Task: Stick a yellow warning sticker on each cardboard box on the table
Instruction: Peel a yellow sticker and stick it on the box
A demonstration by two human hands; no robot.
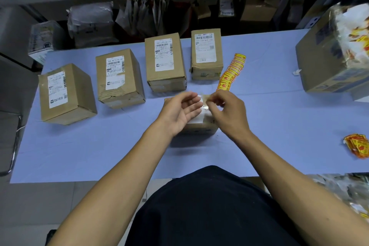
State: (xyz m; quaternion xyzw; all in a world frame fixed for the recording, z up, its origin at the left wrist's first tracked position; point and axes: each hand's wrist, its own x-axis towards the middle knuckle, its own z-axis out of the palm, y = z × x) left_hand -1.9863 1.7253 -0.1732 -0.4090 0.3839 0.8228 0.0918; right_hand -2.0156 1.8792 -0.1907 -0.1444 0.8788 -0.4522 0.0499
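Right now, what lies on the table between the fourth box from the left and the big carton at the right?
In the head view, a strip of yellow stickers lies beside that box; the table toward the big carton is nearly bare.

Four boxes (127,78) stand behind a fifth (199,126); sticker strip (231,72) right.
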